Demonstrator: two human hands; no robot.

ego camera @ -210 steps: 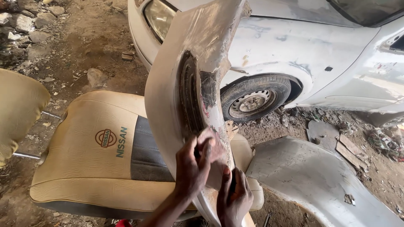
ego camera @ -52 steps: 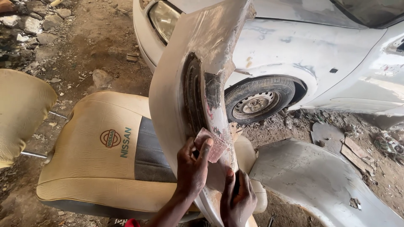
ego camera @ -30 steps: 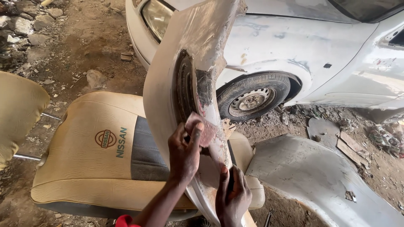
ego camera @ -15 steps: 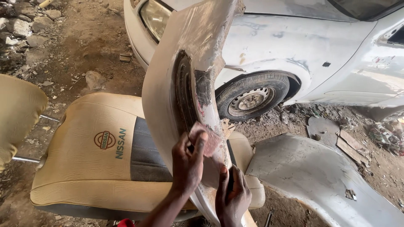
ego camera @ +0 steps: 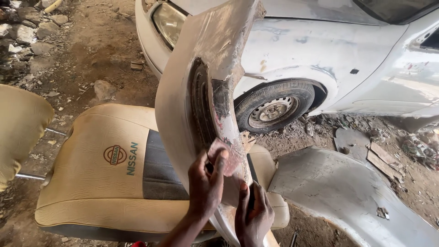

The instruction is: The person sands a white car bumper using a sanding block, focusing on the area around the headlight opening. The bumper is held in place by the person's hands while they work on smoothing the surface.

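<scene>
A tall curved car body panel (ego camera: 180, 96), coated in beige filler, stands upright against a tan car seat (ego camera: 109, 169). My left hand (ego camera: 206, 185) presses a reddish piece of sandpaper (ego camera: 225, 155) onto the panel's inner edge, just below a dark ribbed opening (ego camera: 201, 107). My right hand (ego camera: 253, 215) grips the panel's lower edge and steadies it.
A white car (ego camera: 320, 50) with a headlight (ego camera: 167, 20) and front wheel (ego camera: 274, 107) stands behind. Another grey body panel (ego camera: 347, 192) lies at the right. A tan headrest (ego camera: 20, 130) is at the left. Dirt ground carries stones (ego camera: 32, 27) and scrap debris (ego camera: 384, 158).
My left hand has rubbed the sandpaper up and down the panel's edge, now sitting slightly lower than a second ago. My right hand keeps its hold at the bottom.
</scene>
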